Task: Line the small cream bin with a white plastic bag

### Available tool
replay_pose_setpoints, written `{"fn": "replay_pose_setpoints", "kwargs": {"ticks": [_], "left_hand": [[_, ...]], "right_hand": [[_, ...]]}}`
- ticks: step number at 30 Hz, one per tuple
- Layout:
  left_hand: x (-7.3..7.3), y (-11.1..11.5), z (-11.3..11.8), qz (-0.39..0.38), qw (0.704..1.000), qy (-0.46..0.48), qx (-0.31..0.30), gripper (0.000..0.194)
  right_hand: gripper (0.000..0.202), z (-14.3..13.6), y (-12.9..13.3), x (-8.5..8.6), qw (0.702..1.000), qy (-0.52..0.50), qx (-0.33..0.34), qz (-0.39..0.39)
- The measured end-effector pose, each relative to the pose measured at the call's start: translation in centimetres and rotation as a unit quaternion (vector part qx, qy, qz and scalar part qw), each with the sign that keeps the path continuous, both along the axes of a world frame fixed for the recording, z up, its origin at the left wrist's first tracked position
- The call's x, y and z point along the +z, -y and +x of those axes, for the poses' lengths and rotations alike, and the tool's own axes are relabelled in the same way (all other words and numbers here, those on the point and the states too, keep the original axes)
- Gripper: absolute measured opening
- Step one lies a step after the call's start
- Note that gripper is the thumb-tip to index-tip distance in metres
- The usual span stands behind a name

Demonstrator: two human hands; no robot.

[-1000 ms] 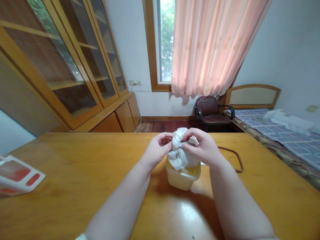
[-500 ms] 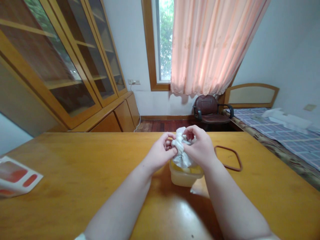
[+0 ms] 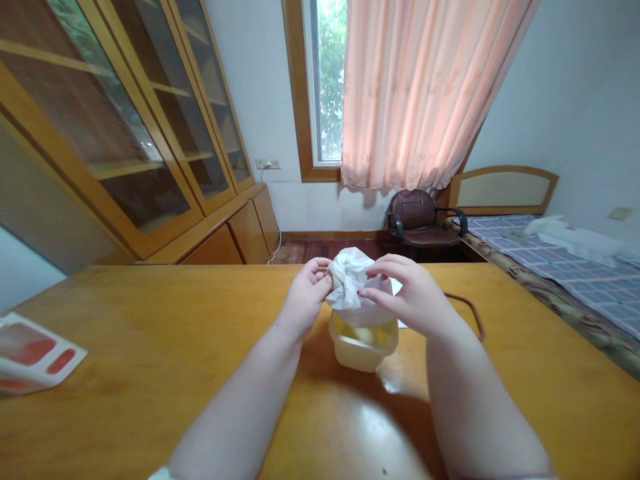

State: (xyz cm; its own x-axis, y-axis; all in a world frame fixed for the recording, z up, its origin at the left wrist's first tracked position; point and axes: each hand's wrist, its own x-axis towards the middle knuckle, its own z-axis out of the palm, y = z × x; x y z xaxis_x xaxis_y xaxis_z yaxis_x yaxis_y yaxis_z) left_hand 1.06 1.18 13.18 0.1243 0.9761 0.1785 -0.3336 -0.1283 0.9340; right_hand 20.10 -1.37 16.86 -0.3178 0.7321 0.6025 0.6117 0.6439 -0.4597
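Observation:
Thin, crumpled white tissue (image 3: 349, 277) is bunched up between my two hands. My left hand (image 3: 306, 290) pinches its left side between thumb and fingers. On the right side, my right hand (image 3: 407, 290) has its thumb and fingertips on the edge of the tissue, fairly loosely. Directly below stands a small pale yellow plastic tub (image 3: 363, 353), uncovered at the top. Something yellow with a whitish patch shows inside it; I cannot make out what it is. A white sheet-like piece partly hides the tub's back rim.
A brown rounded frame (image 3: 473, 310) lies on the wooden table (image 3: 175, 347), partly behind my right hand. At the left edge is a white box with red windows (image 3: 45, 353). Beyond the table are a brown armchair (image 3: 417, 217), a bed (image 3: 560, 260) and a glass-fronted cabinet (image 3: 200, 207).
The twisted tissue has spread wider and shifted slightly left with my left hand. My right hand has moved a little right, with its fingers further apart. More of the tub's inside shows.

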Motion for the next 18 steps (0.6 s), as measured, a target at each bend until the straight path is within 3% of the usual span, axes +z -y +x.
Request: {"fn": "replay_pose_setpoints", "kwargs": {"ticks": [3,8,11,14,16,18], "left_hand": [[0.0,0.2,0.2,0.001,1.000,0.004,-0.001,0.036],[-0.1,0.3,0.2,-0.004,1.000,0.004,-0.010,0.035],[-0.1,0.2,0.2,-0.008,1.000,0.008,-0.005,0.034],[-0.1,0.2,0.2,-0.004,1.000,0.022,0.011,0.033],[0.0,0.2,0.1,-0.003,1.000,0.021,0.007,0.032],[0.0,0.3,0.2,-0.007,1.000,0.013,-0.002,0.031]], "right_hand": [[0.009,-0.8,-0.6,-0.8,0.999,0.004,0.019,0.028],[0.008,-0.9,-1.2,-1.5,0.991,-0.100,0.013,0.086],[0.013,-0.8,-0.9,-1.2,0.993,-0.058,0.069,0.082],[0.034,-1.1,-0.6,-1.0,0.991,0.001,0.121,0.055],[0.039,-1.4,-0.6,-1.2,0.993,-0.008,0.103,0.053],[0.024,-1.8,-0.7,-1.4,0.995,-0.040,0.070,0.051]]}}
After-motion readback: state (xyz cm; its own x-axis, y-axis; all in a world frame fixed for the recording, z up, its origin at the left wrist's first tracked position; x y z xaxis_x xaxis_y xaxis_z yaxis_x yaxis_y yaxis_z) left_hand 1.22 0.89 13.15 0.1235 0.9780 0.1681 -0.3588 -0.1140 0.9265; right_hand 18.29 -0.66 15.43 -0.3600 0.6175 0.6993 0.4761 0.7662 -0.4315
